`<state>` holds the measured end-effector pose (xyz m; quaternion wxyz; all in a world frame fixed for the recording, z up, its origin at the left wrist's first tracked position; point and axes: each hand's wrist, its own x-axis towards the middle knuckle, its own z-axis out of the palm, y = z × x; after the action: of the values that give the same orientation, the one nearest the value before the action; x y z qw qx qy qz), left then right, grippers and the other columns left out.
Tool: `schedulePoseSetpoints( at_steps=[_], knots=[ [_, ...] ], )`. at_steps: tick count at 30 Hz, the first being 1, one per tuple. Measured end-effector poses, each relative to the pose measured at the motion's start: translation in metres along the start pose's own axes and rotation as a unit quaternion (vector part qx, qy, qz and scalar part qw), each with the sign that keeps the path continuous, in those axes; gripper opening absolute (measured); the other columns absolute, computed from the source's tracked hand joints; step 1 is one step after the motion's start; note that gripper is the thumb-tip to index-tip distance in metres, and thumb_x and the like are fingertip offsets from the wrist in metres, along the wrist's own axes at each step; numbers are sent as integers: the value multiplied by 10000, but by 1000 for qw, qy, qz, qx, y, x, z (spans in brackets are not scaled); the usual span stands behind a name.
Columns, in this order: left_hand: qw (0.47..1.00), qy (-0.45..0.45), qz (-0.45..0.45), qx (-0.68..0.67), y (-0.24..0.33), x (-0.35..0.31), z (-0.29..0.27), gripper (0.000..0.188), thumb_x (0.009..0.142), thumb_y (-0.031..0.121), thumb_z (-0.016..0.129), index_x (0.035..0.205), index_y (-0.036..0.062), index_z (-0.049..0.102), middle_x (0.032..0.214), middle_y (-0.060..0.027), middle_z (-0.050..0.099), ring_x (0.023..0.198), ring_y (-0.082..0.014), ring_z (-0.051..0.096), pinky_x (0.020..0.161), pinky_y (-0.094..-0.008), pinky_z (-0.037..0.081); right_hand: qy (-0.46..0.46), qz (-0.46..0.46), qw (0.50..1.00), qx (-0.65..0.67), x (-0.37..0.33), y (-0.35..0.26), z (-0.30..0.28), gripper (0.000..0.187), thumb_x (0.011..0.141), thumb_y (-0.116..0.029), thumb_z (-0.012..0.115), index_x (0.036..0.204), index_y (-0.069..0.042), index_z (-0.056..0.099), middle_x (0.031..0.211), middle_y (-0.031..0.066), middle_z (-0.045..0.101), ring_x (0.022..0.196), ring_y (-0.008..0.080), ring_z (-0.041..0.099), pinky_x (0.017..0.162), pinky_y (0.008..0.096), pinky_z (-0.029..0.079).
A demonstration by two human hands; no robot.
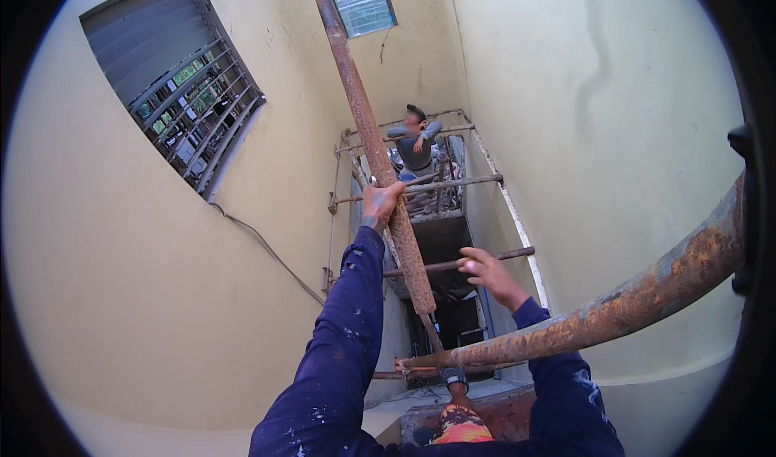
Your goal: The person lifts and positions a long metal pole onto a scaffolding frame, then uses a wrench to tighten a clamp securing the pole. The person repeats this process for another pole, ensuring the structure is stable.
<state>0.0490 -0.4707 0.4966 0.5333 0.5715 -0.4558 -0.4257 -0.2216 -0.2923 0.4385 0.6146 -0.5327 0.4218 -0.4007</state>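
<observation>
My left hand (381, 202) is closed around a long rusty steel pipe (356, 85), which runs tilted from the top of the picture down to a free lower end in front of me. My right hand (493, 277) has its fingers apart and holds nothing. It is nearest to a rusty crossbar (517, 254) of the scaffold frame. A second thick rusty pipe (630, 295) passes over my right forearm, looking curved in this view. Its narrow end lies near my sandalled foot (457, 383).
Another person (417, 154) is at the far scaffold level, arms raised. The scaffold's pale post (517, 214) stands by the right wall (630, 174). A barred louvre window (194, 101) is in the left wall, a wire (263, 239) hanging below. Beneath the crossbars is a deep, dark opening (444, 243).
</observation>
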Motion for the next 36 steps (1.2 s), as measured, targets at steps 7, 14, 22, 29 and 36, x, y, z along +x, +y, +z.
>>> schedulePoseSetpoints(
  at_steps=[7, 14, 22, 29, 36],
  knots=[
    [999, 34, 30, 16, 15, -18, -82, 214, 685, 126, 736, 755, -66, 670, 722, -114, 671, 563, -205, 620, 549, -352, 516, 391, 107, 873, -271, -312, 135, 23, 104, 880, -87, 637, 911, -4, 689, 749, 114, 669, 696, 214, 669, 686, 315, 525],
    [995, 58, 19, 73, 33, -41, -125, 243, 691, 161, 742, 757, -64, 679, 704, -115, 675, 567, -207, 618, 545, -358, 510, 191, -283, 940, -28, -53, -24, 199, 150, 886, -102, 661, 1003, -7, 663, 897, 110, 648, 779, 195, 653, 677, 303, 517],
    [998, 3, 19, 65, 48, -45, -97, 523, 666, 258, 777, 986, -140, 668, 918, -197, 722, 773, -264, 688, 747, -373, 546, -23, -121, 990, 74, 308, -210, 194, 549, 810, -385, 755, 1065, 68, 578, 927, 185, 630, 826, 289, 655, 759, 418, 546],
    [993, 24, 29, 109, 23, -72, -112, 708, 690, 521, 775, 1066, -72, 685, 995, -229, 727, 917, -309, 714, 837, -394, 533, 27, -31, 997, 67, 334, -219, 224, 218, 723, -107, 711, 814, 42, 580, 607, 111, 557, 447, 242, 564, 426, 417, 493],
    [943, 128, -152, 267, -19, -221, -123, 561, 670, 535, 753, 1000, 82, 749, 975, -198, 739, 952, -373, 708, 842, -456, 536, 61, -33, 996, 47, 337, -209, 244, 211, 715, -91, 722, 779, 58, 587, 615, 125, 577, 457, 248, 580, 422, 413, 474]
  ],
)
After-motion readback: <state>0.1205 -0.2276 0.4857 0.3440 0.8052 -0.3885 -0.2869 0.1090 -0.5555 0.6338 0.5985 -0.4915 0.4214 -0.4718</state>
